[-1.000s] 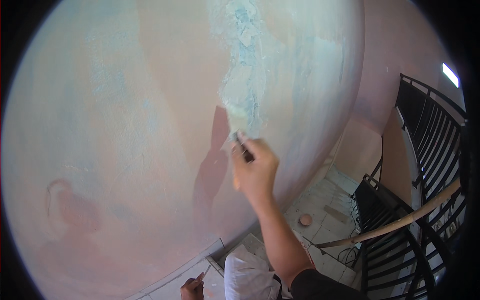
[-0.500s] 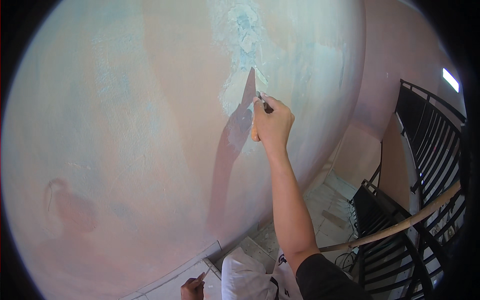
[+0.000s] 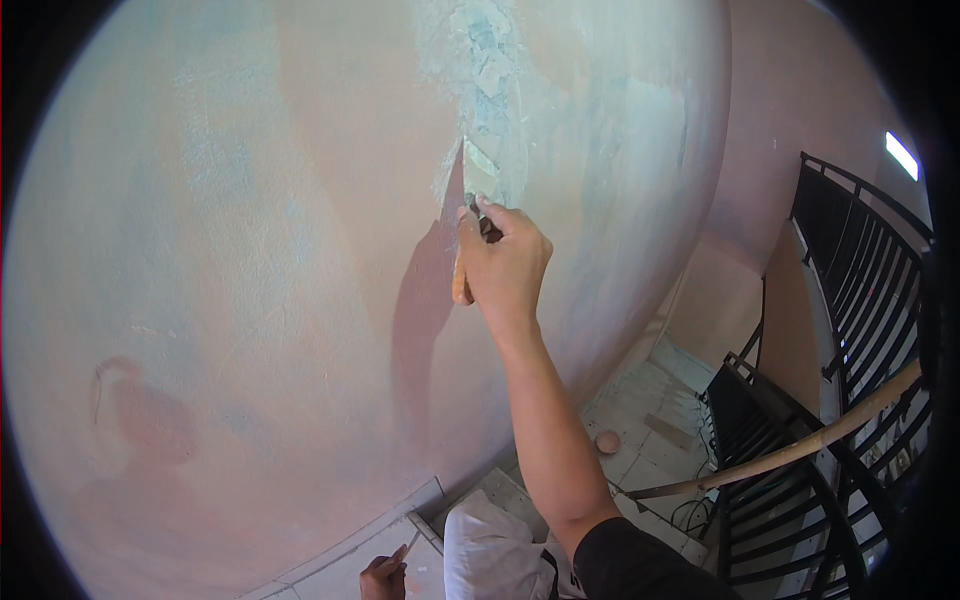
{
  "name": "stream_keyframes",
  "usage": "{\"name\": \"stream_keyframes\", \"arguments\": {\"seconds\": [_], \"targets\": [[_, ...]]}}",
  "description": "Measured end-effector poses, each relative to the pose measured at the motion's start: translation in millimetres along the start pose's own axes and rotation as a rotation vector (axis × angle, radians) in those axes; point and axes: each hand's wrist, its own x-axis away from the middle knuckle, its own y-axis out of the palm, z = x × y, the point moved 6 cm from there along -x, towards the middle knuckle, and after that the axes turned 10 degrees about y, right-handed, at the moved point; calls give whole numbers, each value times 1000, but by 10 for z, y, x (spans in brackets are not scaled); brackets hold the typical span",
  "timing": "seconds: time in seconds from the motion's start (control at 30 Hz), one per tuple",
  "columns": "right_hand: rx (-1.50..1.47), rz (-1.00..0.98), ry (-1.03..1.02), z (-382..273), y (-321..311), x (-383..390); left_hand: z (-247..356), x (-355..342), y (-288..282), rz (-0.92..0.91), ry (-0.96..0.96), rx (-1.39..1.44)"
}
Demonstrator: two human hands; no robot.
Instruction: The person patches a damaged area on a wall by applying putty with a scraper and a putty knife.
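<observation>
My right hand [image 3: 508, 262] is closed round a putty knife [image 3: 482, 172] with an orange-brown handle. Its blade points up and lies against the plastered wall [image 3: 330, 250], over a rough patch of pale filler [image 3: 490, 70] that runs up to the top of the view. To the left of the hand falls a dark shadow of hand and blade. Low in the view, my left hand [image 3: 383, 577] is closed, with a thin, pale thing poking out by its fingertips; its kind cannot be made out.
Black metal railings [image 3: 870, 270] rise on the right, with a long wooden pole [image 3: 790, 457] slanting across them. Below lie a tiled floor [image 3: 640, 430] with a small round reddish thing [image 3: 607, 441], and cables. White cloth [image 3: 485, 550] hangs beside my right arm.
My right hand has moved left and slightly down along the wall with the putty knife, uncovering more of the patch's right side. My left hand has barely moved.
</observation>
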Motion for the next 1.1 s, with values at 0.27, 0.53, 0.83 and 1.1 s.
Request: {"name": "stream_keyframes", "arguments": {"seconds": [0.27,0.53,0.83,1.1], "targets": [[-47,-56,-2,-84,72,331,-24,1,19,-14,3,4],[-91,-152,16,-96,32,610,-70,42,7,3,-19,8],[-3,43,109,233,-245,-167,-23,26,-44,4,25,-26],[-31,27,140,308,-88,-71,11,6,-5,3,2,13]]}}
